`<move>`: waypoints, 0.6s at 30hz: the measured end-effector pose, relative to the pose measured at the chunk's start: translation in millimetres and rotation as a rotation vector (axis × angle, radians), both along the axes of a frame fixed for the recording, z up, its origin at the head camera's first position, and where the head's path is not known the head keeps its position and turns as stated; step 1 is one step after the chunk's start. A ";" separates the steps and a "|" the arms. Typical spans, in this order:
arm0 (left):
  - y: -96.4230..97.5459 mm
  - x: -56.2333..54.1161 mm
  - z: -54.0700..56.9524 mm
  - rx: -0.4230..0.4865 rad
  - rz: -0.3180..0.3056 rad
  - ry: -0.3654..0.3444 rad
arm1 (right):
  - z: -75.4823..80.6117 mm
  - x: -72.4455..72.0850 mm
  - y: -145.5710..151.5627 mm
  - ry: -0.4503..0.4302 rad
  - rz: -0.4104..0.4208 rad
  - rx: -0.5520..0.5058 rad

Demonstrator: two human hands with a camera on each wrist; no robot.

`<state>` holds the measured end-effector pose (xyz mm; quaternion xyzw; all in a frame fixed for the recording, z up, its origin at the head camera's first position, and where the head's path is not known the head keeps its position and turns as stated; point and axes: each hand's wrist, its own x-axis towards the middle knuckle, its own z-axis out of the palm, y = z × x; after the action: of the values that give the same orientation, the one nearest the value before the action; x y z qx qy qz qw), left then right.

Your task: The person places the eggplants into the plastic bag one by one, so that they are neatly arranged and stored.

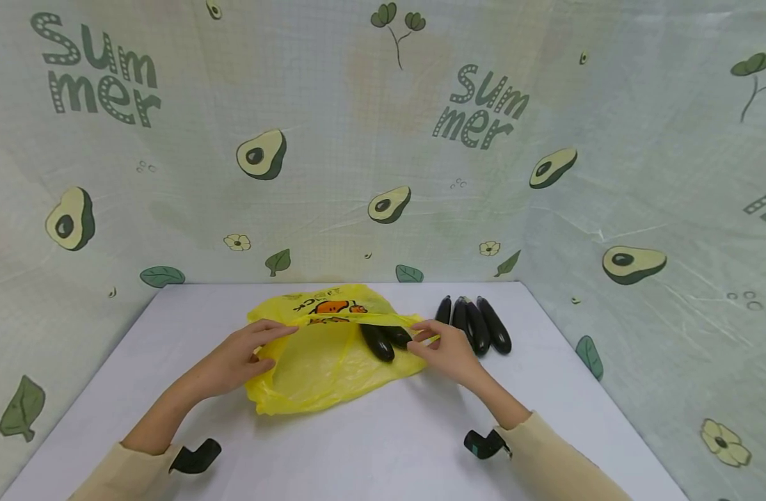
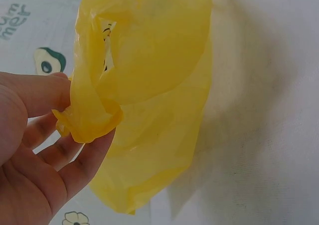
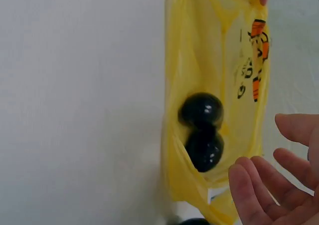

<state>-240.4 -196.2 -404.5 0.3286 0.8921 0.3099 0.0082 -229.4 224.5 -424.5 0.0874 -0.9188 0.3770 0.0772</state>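
Observation:
A yellow plastic bag (image 1: 320,379) with an orange and black print lies on the white table, its mouth spread towards me. My left hand (image 1: 235,358) pinches the bag's left edge; in the left wrist view, thumb and fingers lie either side of a crumpled handle (image 2: 94,117). Two dark eggplants (image 1: 376,344) lie inside the bag, their rounded ends (image 3: 202,110) showing in the right wrist view. My right hand (image 1: 448,355) is at the bag's right edge. Its fingers (image 3: 244,190) are relaxed, with the thumb apart and nothing held between them.
Several more eggplants (image 1: 497,328) lie side by side on the table (image 1: 383,452), right of the bag and just beyond my right hand. A printed cloth (image 1: 332,160) with avocados and leaves stands behind and along the sides.

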 end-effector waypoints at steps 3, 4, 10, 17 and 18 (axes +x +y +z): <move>-0.8 -0.5 -1.1 0.001 0.001 0.003 | 9.5 0.6 16.2 0.045 -0.007 0.033; -0.9 -0.5 -1.2 0.001 0.001 0.004 | 12.1 0.5 22.2 0.057 -0.012 0.041; -1.0 -0.5 -0.3 -0.006 0.012 0.001 | 20.9 -0.8 59.8 0.101 -0.073 0.093; -0.4 0.4 0.2 -0.013 0.020 0.002 | 22.4 -1.6 93.5 0.142 -0.135 0.133; 0.1 0.4 0.4 -0.015 0.020 0.003 | 21.7 -1.5 97.7 0.143 -0.144 0.138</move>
<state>-240.0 -196.1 -404.2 0.3199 0.8978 0.3027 0.0062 -230.9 322.1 -402.9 0.0531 -0.9386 0.2994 0.1631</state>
